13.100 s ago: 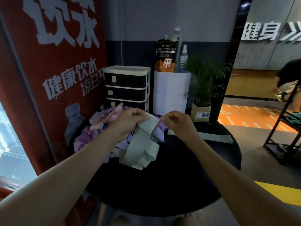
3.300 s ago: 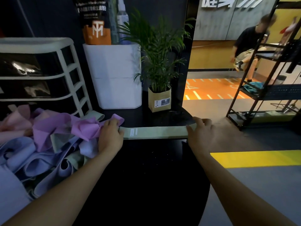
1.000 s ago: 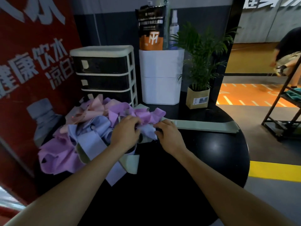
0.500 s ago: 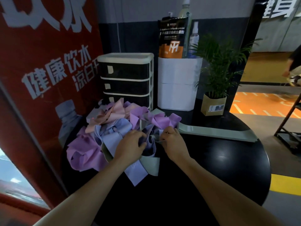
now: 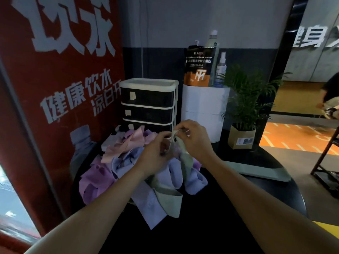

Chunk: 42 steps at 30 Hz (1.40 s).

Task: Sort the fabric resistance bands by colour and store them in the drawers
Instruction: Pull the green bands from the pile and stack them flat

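A heap of fabric bands (image 5: 117,162) in pink, purple, blue and green lies on the round black table (image 5: 229,208), in front of a three-drawer unit (image 5: 148,103) whose drawers are closed. Above the heap, my left hand (image 5: 156,153) and my right hand (image 5: 192,138) both pinch the top end of a pale green band (image 5: 185,158), which hangs down from them into the pile. Another green band (image 5: 256,167) lies flat and straight on the table to the right.
A white container (image 5: 203,110) holding an orange pouch and bottles stands beside the drawers. A potted plant (image 5: 242,125) is further right. A red banner (image 5: 55,88) closes off the left side. A black rack (image 5: 326,162) and a seated person (image 5: 330,99) are at the far right.
Both hands have risen out of the pile with a green band's end pinched between them. Earlier a green band was smoothed flat at the table's right, where it still lies.
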Each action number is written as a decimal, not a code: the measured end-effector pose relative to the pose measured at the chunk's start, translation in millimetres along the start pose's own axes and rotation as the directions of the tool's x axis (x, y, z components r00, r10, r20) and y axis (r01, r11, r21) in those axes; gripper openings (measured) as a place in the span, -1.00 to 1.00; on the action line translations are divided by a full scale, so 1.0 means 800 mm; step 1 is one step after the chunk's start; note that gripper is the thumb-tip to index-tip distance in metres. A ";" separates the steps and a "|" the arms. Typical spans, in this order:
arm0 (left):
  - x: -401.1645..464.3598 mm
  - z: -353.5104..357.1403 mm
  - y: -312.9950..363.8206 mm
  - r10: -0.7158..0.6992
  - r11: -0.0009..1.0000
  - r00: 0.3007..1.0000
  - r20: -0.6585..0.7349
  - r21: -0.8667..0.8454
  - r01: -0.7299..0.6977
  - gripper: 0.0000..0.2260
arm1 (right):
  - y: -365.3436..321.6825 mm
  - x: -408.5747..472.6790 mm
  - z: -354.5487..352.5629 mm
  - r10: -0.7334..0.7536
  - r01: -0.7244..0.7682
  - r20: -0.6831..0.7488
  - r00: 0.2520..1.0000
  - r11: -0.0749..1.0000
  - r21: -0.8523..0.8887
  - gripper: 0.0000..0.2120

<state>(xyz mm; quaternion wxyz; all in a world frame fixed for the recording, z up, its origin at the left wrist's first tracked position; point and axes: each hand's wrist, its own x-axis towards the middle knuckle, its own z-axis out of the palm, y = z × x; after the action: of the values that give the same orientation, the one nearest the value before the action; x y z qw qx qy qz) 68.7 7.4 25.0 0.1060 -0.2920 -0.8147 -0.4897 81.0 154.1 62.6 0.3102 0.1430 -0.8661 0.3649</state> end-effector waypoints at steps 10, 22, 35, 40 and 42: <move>0.010 -0.016 -0.014 -0.033 0.985 0.992 -0.118 0.163 0.052 -0.87 | -0.007 0.029 -0.036 0.139 -0.093 -0.165 0.976 0.961 0.261 -0.91; 0.039 -0.039 0.034 -0.115 0.974 0.911 -0.397 -0.224 0.025 -0.80 | 0.013 -0.012 -0.054 0.102 -0.096 0.230 0.968 0.995 -0.040 -0.88; 0.017 -0.044 0.035 0.038 0.994 0.941 -0.336 0.113 0.000 -0.84 | 0.032 -0.008 -0.081 0.221 -0.234 -0.099 0.970 0.960 -0.154 -0.91; 0.002 -0.044 -0.001 0.063 0.900 0.979 -0.193 0.436 0.028 -0.78 | 0.032 -0.003 -0.102 0.261 -0.291 -0.326 0.908 0.955 -0.047 -0.83; -0.004 -0.042 -0.004 0.067 0.931 0.992 -0.104 0.363 -0.025 -0.76 | 0.029 -0.005 -0.106 0.278 -0.307 -0.362 0.889 0.951 -0.023 -0.82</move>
<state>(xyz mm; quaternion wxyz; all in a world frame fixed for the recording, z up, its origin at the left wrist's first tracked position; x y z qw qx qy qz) 66.1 -23.7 37.8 0.2159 -0.2578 -0.8764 -0.3448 109.4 231.3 93.2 0.4082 -0.0700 -0.8214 0.3922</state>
